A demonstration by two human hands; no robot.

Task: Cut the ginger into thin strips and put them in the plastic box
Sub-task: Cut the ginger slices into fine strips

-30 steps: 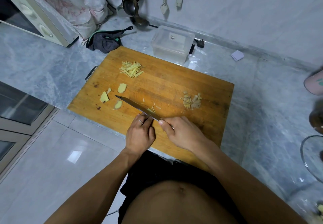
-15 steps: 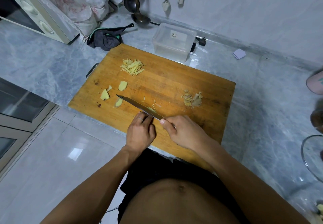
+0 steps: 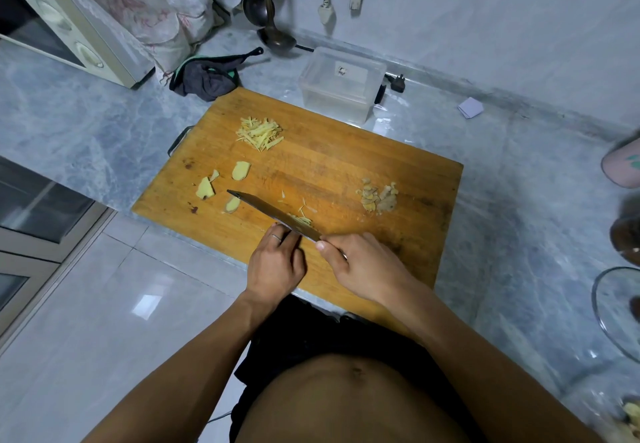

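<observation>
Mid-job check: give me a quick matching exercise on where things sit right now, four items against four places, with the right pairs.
Things:
1. pile of ginger strips
2. plastic box
3. ginger peel scraps
4. knife

Places:
A. on the counter just past the cutting board's far edge
B. gripped by the right hand, blade pointing left
C. far part of the board, left of centre
D. right part of the board

Pairs: 1-C, 2-A, 3-D, 4-B
</observation>
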